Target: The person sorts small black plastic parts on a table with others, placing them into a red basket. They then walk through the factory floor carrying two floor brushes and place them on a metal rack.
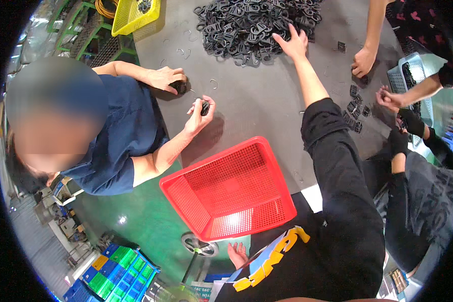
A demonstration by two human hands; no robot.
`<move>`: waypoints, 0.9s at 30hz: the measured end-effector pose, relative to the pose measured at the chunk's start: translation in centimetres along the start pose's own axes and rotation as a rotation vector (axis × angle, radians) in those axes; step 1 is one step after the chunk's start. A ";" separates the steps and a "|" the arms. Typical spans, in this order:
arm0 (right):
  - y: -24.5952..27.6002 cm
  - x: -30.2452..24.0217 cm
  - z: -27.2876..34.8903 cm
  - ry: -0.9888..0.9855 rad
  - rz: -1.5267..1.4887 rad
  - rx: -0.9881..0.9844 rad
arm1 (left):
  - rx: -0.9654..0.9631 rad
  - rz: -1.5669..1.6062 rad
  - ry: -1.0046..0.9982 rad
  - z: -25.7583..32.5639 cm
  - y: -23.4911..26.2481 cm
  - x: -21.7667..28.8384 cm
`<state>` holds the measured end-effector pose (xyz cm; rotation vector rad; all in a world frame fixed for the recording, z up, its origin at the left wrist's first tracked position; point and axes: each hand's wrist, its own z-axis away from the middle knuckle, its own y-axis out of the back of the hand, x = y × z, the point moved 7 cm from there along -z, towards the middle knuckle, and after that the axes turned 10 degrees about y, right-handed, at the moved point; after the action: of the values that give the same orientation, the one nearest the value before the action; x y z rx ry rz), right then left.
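Note:
My right hand [293, 43] reaches across the table to the near right side of a large heap of black plastic hook-shaped clips [246, 30]. Its fingers are spread over the pieces, and I see nothing gripped in them. Low in the view, my left hand [238, 255] shows its palm with the fingers stretched out and nothing in them. It is just below a red perforated plastic basket [279, 173]. The basket tilts at the table's near edge, its open side facing up with no pieces inside; what supports it is hidden.
On the left, a person in navy holds black clips [204, 107] over the grey table [246, 100]. Metal hooks [214, 84] lie scattered. Other people's hands work at right near small black pieces [356, 108] and a light-blue basket [395, 78]. A yellow basket [136, 22] stands far left.

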<state>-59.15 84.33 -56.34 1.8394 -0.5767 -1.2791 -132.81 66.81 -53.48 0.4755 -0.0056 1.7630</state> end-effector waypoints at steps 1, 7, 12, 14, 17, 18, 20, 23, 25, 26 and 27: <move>-0.5 -1.3 -0.5 0.062 0.011 -0.013 | 0.066 -0.057 -0.029 0.8 0.0 0.2; -1.6 -4.9 4.3 0.368 -0.022 -0.120 | 0.481 -0.402 -0.546 3.1 -0.5 6.8; -0.1 -6.7 9.7 0.524 -0.033 -0.219 | 0.361 -0.423 -0.817 6.1 -7.2 11.7; 1.0 -7.4 12.0 0.535 -0.052 -0.228 | 0.341 -0.517 -0.949 8.4 -10.5 12.6; 2.0 -7.2 14.7 0.506 -0.088 -0.316 | 0.228 -0.514 -1.023 8.9 -12.8 12.8; 2.3 -6.8 15.5 0.486 -0.111 -0.336 | 0.189 -0.520 -1.049 8.9 -13.5 12.9; 2.7 -6.0 17.3 0.459 -0.160 -0.388 | 0.128 -0.495 -1.086 9.7 -15.2 12.7; 3.1 -2.7 17.8 0.275 -0.363 -0.241 | -0.049 -0.466 -1.103 10.0 -17.1 12.6; 2.7 -0.8 18.2 -0.025 -0.696 -0.208 | -0.119 -0.424 -1.086 9.3 -16.9 12.2; 2.0 -0.4 18.6 -0.083 -0.794 -0.276 | -0.170 -0.405 -1.048 8.7 -17.0 12.0; 2.4 -1.4 15.8 -0.097 -0.887 -0.304 | -0.127 -0.451 -1.029 9.9 -19.0 12.3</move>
<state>-74.03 78.38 -56.19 1.8171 0.4463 -1.8915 -114.05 80.55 -45.17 1.1404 -0.6749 0.9252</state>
